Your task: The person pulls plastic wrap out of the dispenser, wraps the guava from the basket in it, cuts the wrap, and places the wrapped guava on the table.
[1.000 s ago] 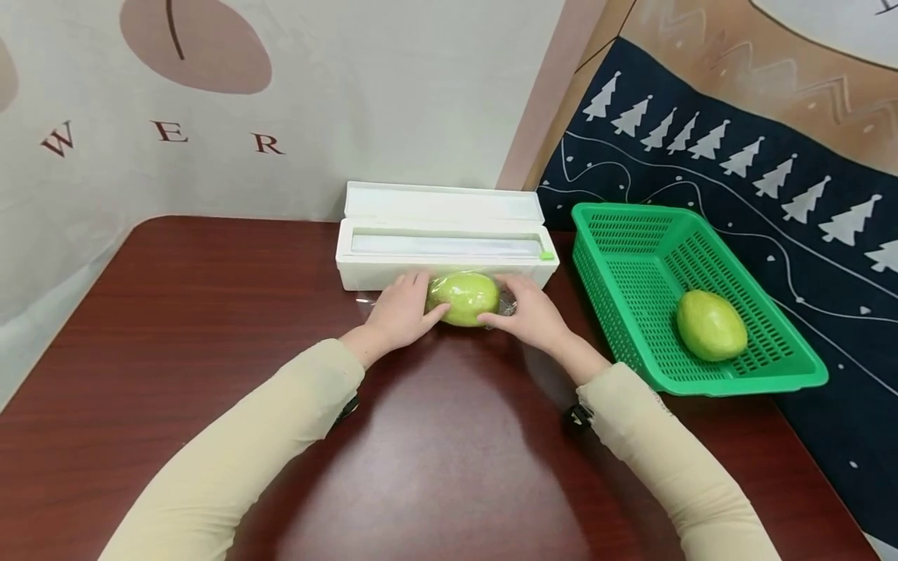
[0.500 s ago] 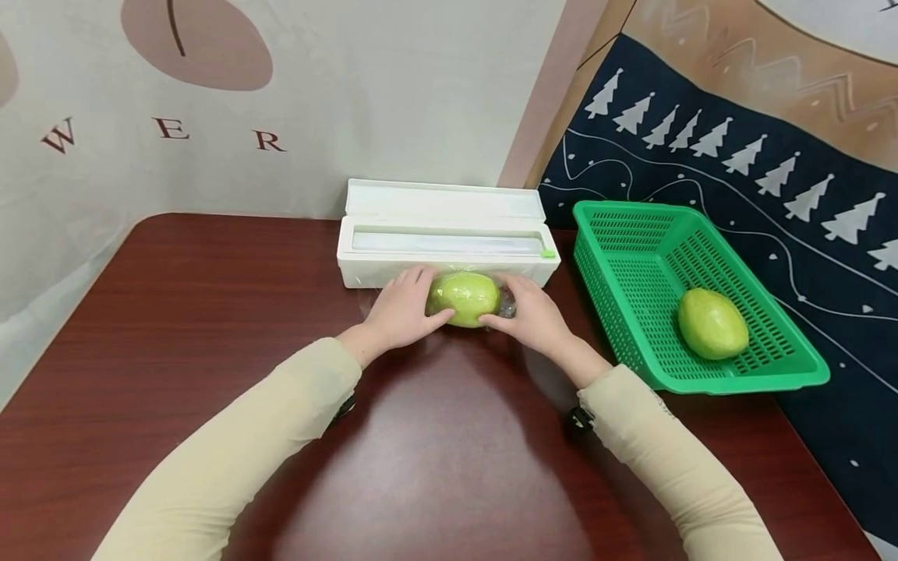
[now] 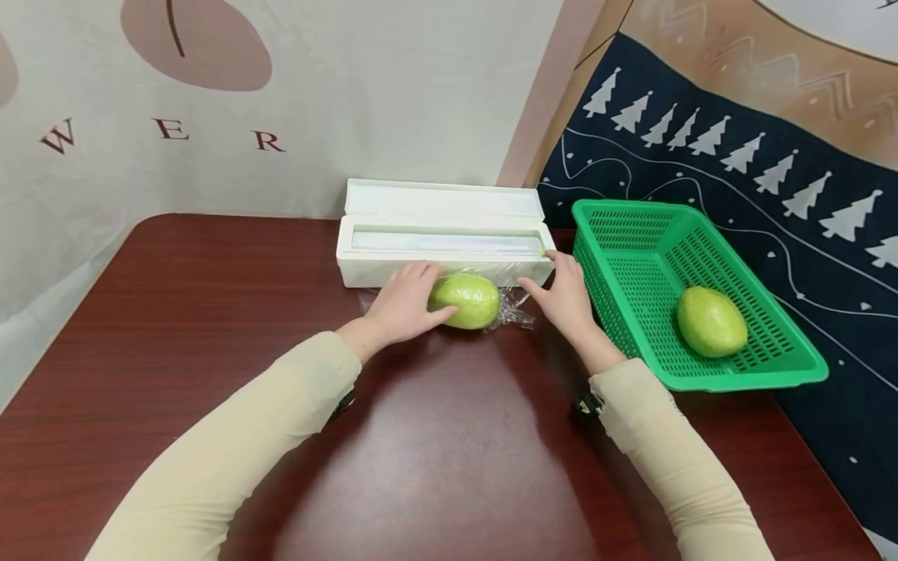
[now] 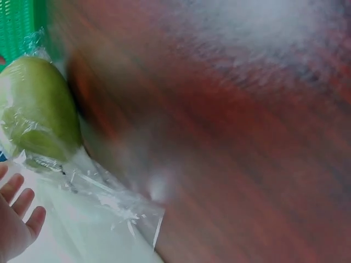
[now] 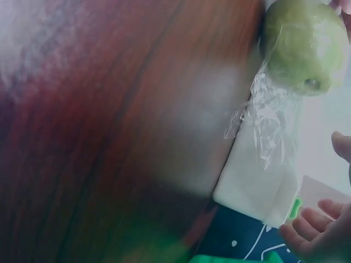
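The wrapped fruit is lying lengthwise before the white box, the relaxed left hand resting at its left end. The right hand, spread and empty, is hovering at the box's right end; its wrist view is exposing a green slider the head view nearly hides.

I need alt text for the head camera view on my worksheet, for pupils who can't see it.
A person's left hand is beside a green fruit in clear film, before a white box with its lid raised, while the right hand is at the box's right end. A green basket at right holds another fruit.
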The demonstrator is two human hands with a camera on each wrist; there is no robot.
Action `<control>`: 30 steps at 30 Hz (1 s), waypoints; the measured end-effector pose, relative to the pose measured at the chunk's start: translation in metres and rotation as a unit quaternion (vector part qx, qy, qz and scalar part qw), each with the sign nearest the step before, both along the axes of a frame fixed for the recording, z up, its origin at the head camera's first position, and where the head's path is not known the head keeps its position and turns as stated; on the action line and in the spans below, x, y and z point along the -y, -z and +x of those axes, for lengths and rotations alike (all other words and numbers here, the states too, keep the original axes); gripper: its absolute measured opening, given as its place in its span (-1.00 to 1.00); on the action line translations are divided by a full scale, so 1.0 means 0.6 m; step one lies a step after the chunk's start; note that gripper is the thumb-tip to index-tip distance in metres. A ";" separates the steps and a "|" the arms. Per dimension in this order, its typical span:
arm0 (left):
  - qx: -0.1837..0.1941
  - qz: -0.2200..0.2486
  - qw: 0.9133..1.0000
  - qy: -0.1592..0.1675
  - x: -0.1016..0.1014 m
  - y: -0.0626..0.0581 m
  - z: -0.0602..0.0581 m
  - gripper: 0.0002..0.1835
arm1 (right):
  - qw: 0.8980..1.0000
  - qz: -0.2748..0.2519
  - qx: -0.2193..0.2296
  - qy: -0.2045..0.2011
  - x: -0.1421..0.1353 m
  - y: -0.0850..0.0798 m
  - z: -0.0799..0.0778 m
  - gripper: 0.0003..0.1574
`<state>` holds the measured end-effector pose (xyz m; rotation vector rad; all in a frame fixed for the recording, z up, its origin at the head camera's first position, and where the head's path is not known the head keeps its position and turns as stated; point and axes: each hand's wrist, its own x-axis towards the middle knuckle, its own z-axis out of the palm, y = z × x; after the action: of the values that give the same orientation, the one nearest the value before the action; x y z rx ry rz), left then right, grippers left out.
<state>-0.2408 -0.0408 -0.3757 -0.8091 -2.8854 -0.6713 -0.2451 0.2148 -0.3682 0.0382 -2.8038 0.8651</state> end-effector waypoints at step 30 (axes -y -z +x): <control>0.039 -0.007 0.996 0.080 -0.185 -0.072 -0.103 -0.53 | 0.999 -0.003 0.038 -0.007 -0.043 0.037 -0.072 -0.07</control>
<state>-0.3025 0.0702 -0.3326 -1.0476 -2.9199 -0.7134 -0.2880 0.2407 -0.3905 0.0237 -2.8743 0.8949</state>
